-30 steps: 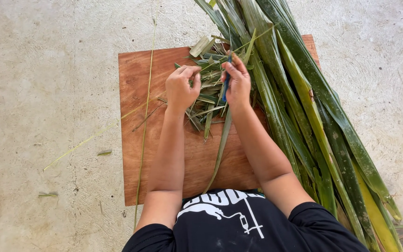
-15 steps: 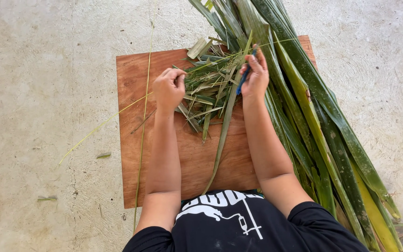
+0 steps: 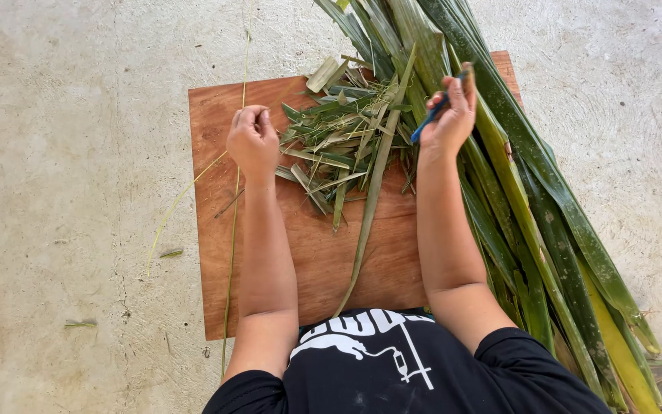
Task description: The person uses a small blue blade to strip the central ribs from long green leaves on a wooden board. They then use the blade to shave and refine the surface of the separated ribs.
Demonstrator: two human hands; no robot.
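The long green leaves [image 3: 530, 192] run past the top and bottom edges; the right hand [image 3: 447, 115] hides most of a blue-handled tool [image 3: 427, 123].

One wooden board [image 3: 323, 261], one blue-handled knife [image 3: 429, 123], one heap of leaf scraps [image 3: 342, 130], one bundle of long leaves [image 3: 530, 199], two hands.

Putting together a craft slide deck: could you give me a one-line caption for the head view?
Right hand holds a blue-handled tool beside long green leaves, left hand closed over a wooden board.
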